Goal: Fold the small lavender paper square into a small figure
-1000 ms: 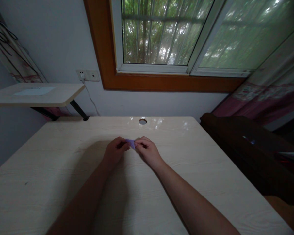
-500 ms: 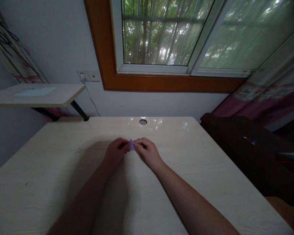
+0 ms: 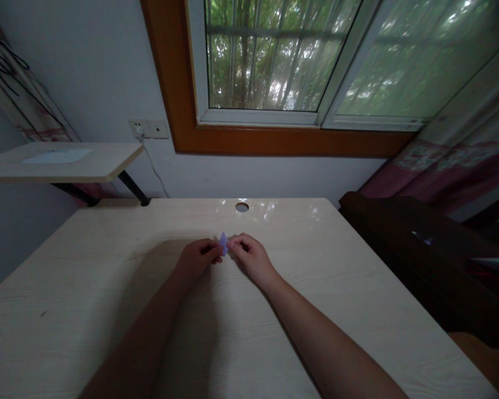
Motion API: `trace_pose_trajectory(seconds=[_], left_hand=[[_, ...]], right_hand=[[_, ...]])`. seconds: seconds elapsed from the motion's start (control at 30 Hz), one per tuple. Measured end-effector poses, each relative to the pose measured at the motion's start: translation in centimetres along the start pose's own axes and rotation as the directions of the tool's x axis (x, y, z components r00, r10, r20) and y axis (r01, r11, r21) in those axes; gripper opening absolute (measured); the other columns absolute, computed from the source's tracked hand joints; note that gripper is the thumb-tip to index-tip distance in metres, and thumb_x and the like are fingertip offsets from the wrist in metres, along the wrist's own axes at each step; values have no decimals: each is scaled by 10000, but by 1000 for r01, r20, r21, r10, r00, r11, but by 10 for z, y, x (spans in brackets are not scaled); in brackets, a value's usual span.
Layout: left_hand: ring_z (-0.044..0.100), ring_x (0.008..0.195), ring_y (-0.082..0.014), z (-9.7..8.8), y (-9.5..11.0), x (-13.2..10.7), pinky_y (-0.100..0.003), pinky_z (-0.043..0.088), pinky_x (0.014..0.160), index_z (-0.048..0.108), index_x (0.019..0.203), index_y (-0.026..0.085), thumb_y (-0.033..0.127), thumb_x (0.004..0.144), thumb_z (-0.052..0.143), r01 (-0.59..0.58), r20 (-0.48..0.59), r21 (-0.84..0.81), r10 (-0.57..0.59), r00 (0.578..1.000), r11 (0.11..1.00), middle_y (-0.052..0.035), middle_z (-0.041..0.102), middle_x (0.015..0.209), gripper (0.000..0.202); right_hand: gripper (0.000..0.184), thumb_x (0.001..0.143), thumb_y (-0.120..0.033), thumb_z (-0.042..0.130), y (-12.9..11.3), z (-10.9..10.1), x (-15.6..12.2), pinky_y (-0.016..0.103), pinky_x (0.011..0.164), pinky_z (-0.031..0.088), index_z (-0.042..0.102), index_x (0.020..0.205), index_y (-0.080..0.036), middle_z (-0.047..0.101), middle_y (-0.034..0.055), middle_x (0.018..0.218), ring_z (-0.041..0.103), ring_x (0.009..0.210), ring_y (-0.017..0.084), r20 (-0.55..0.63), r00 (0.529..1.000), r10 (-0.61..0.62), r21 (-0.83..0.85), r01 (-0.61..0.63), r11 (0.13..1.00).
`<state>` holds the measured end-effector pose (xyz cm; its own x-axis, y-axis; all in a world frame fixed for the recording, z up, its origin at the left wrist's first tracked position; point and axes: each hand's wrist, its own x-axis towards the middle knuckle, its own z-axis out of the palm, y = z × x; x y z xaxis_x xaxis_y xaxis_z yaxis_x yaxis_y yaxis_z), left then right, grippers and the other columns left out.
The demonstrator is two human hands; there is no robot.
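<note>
A small piece of folded purple paper [image 3: 223, 242] is held between my two hands, above the far middle of the pale wood-grain table [image 3: 307, 310]. My left hand [image 3: 199, 257] pinches its left side between thumb and fingers. From the right, the fingertips of my right hand [image 3: 249, 255] grip its other edge. A pointed tip of the paper sticks up between the fingers. Its lower part is partly covered by my fingertips, and its folds are too small to make out.
Behind my hands, a round cable hole [image 3: 242, 207] pierces the tabletop near its back edge. A raised shelf [image 3: 120, 158] with a pale sheet [image 3: 58, 155] stands at the back left. Dark wooden furniture [image 3: 399, 249] adjoins the right side. A window [image 3: 274, 66] is above.
The purple paper now shows a taller, wider pointed shape above the fingers. My left hand has shifted slightly downward, while my right hand stays nearly in place.
</note>
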<state>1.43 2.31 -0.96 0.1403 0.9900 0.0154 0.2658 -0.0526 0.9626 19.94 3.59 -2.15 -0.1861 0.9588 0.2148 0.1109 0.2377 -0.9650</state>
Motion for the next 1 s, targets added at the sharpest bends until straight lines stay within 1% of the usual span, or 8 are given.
trace_pose_trajectory(seconds=[0.17, 0.3, 0.4, 0.57, 0.67, 0.8, 0.9, 1.0], left_hand=[[610, 583, -143, -1, -1, 0, -240, 476, 595, 684, 764, 168, 455, 801, 656, -10, 0, 27, 10, 1000, 1000, -18, 691, 639, 291], [602, 574, -144, -2, 2, -1, -240, 463, 585, 676, 747, 172, 457, 797, 648, -6, -5, 65, 7, 1000, 998, -10, 676, 621, 291], [596, 572, -141, -2, 5, -1, -238, 457, 585, 676, 739, 174, 449, 794, 652, 1, -3, 84, -1, 1000, 997, -6, 670, 613, 282], [601, 573, -141, -1, 3, -1, -239, 458, 590, 676, 746, 174, 460, 796, 656, -9, -17, 73, 10, 1000, 997, -5, 670, 617, 291], [609, 590, -146, 0, 1, -1, -240, 460, 598, 670, 765, 173, 465, 807, 646, -32, -22, 67, 33, 999, 997, -7, 665, 625, 295], [620, 605, -152, 2, -1, 0, -249, 474, 621, 668, 802, 172, 448, 807, 652, -50, -19, 58, 51, 999, 997, -9, 664, 639, 276], [626, 635, -159, 2, -1, 0, -258, 481, 643, 676, 813, 174, 431, 812, 644, -73, -24, 62, 74, 997, 995, -17, 676, 673, 259], [618, 659, -161, 1, 1, 0, -258, 475, 649, 695, 793, 182, 429, 823, 623, -91, -16, 102, 93, 996, 991, -21, 686, 705, 259]], right_hand=[[211, 842, -397, 657, 0, 0, -1, 256, 598, 390, 686, 789, -194, 539, -7, 691, 491, 638, 135, -2, 1000, -14, -26, 14, 1000], [197, 841, -374, 661, -3, 0, -1, 254, 606, 373, 699, 778, -192, 551, -2, 710, 478, 650, 133, 8, 999, -40, -68, 40, 997], [197, 828, -366, 675, -6, 0, -1, 251, 591, 351, 698, 754, -185, 534, -9, 685, 454, 629, 126, 1, 999, -45, -73, 45, 996], [211, 814, -380, 686, -4, 1, 0, 254, 583, 347, 706, 759, -177, 553, -4, 690, 456, 620, 125, -23, 1000, -6, -43, 5, 999], [224, 795, -398, 699, -2, 1, 0, 254, 585, 363, 706, 763, -175, 569, -2, 693, 474, 622, 128, -49, 998, 30, 8, -30, 1000], [262, 784, -433, 702, -2, 1, 0, 248, 546, 353, 696, 772, -172, 549, -16, 632, 457, 574, 121, -71, 993, 89, 85, -83, 993], [278, 781, -447, 704, -4, 1, -1, 245, 540, 355, 695, 782, -169, 552, -15, 622, 459, 564, 118, -61, 993, 100, 100, -94, 991], [281, 778, -452, 706, -6, 2, -1, 248, 545, 368, 699, 775, -172, 574, -4, 650, 472, 573, 120, -56, 994, 92, 93, -86, 992]])
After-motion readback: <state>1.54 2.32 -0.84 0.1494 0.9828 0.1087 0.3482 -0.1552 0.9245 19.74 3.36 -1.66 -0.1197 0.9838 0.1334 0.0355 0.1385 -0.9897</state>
